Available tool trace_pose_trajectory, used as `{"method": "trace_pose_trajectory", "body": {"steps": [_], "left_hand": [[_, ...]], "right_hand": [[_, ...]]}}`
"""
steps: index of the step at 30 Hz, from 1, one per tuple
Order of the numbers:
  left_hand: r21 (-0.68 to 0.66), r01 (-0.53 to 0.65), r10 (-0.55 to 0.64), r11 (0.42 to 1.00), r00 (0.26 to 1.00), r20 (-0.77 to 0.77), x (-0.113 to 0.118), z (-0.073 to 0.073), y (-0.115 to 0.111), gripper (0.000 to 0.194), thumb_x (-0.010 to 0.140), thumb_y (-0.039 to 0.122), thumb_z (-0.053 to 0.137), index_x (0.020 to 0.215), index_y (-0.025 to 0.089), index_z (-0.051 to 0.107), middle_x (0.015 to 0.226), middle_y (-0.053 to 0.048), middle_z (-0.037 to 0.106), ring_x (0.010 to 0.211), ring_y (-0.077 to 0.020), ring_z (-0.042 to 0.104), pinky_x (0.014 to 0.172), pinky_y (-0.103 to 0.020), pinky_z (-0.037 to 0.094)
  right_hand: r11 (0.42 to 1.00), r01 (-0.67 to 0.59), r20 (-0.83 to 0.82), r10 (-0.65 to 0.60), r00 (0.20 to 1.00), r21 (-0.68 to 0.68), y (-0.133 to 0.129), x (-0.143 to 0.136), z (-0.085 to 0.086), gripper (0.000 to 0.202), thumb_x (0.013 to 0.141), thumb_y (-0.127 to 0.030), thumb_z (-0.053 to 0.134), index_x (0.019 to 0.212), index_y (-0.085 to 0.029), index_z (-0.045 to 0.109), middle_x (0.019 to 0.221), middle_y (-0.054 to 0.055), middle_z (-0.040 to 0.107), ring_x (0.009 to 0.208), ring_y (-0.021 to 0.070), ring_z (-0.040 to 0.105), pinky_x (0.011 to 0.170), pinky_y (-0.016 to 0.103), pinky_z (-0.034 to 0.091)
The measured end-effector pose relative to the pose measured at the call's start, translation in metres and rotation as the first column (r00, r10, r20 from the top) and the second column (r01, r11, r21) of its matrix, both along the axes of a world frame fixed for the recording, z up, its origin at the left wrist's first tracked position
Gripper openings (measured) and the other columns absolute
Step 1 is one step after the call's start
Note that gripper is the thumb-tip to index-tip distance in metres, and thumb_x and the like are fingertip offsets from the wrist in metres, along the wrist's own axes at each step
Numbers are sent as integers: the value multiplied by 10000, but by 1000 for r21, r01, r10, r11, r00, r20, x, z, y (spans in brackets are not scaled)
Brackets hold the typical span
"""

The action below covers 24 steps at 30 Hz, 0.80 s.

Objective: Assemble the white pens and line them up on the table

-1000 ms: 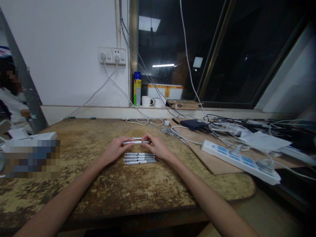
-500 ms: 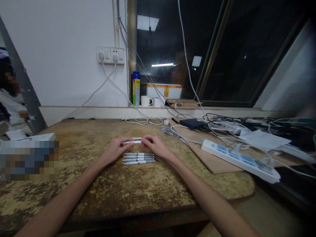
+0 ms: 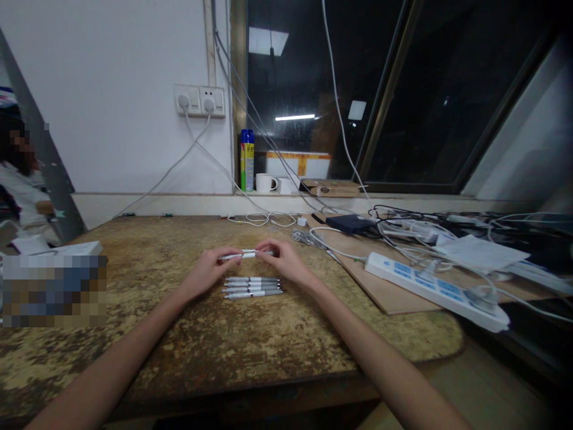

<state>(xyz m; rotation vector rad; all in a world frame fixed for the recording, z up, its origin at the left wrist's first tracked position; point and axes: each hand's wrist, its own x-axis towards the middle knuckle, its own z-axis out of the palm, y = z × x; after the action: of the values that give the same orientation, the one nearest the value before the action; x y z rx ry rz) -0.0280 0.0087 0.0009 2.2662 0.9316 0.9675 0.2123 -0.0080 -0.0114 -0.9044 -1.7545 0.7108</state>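
Between both hands is a white and grey pen (image 3: 249, 255), lying crosswise. My left hand (image 3: 218, 263) pinches its left end, and my right hand (image 3: 278, 259) pinches its right part with the fingertips. Just behind it, another pen shows in part at the same spot, mostly covered by the held pen and the fingers. Nearer to me, several similar pens (image 3: 253, 293) lie side by side on the worn wooden table (image 3: 242, 346), roughly parallel to the held one.
A white power strip (image 3: 434, 291) lies on a brown board (image 3: 380, 292) at the right, among tangled cables and papers. A spray can (image 3: 247, 161) and a white mug (image 3: 265, 183) stand on the windowsill. A person (image 3: 24, 185) is at the far left.
My right hand has shifted slightly up and the held pen has moved slightly away from me, closer to the pen behind it. The row of pens has not moved.
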Motion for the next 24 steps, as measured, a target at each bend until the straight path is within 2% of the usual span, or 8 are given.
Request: {"method": "trace_pose_trajectory", "body": {"steps": [3, 7, 13, 18, 24], "left_hand": [[0, -12, 12, 1000, 1000, 17, -1, 0, 2, 370, 952, 470, 576, 1145, 209, 753, 1117, -81, 767, 1005, -264, 694, 920, -381, 520], [5, -19, 19, 1000, 1000, 13, -2, 2, 4, 369, 968, 479, 549, 1074, 195, 758, 1014, -62, 774, 969, -255, 693, 902, -357, 506], [-31, -23, 25, 999, 998, 56, -2, 6, 2, 362, 952, 465, 578, 1121, 192, 745, 1072, -67, 773, 1008, -255, 690, 921, -349, 512], [-31, -46, 49, 998, 996, 81, -3, 4, 4, 339, 947, 440, 588, 1129, 200, 743, 1107, -76, 769, 1019, -251, 691, 903, -345, 525], [-23, -95, 96, 995, 991, 88, -5, 2, 8, 389, 928, 474, 601, 1148, 182, 735, 1127, -88, 764, 1008, -263, 697, 907, -380, 536]], "right_hand": [[1000, 11, -92, -10, 996, 7, 5, 1, -2, 248, 820, -349, 733, 993, -178, 687, 942, 46, 733, 886, 177, 679, 817, 301, 520], [998, 61, -160, -62, 985, -7, 8, 4, -1, 257, 751, -331, 780, 932, -172, 689, 950, 48, 723, 869, 177, 673, 821, 309, 530], [991, 24, -209, -51, 977, -132, 3, 4, 5, 268, 795, -338, 733, 1001, -167, 743, 1002, 67, 757, 873, 177, 674, 855, 320, 503], [992, 88, -190, -105, 976, -95, 6, 5, 3, 284, 828, -377, 687, 1026, -180, 738, 970, 58, 748, 868, 185, 658, 839, 317, 499], [983, 139, -270, -166, 948, -116, 9, 15, 3, 280, 812, -395, 661, 989, -187, 721, 884, 47, 715, 803, 188, 633, 791, 316, 505]]}}
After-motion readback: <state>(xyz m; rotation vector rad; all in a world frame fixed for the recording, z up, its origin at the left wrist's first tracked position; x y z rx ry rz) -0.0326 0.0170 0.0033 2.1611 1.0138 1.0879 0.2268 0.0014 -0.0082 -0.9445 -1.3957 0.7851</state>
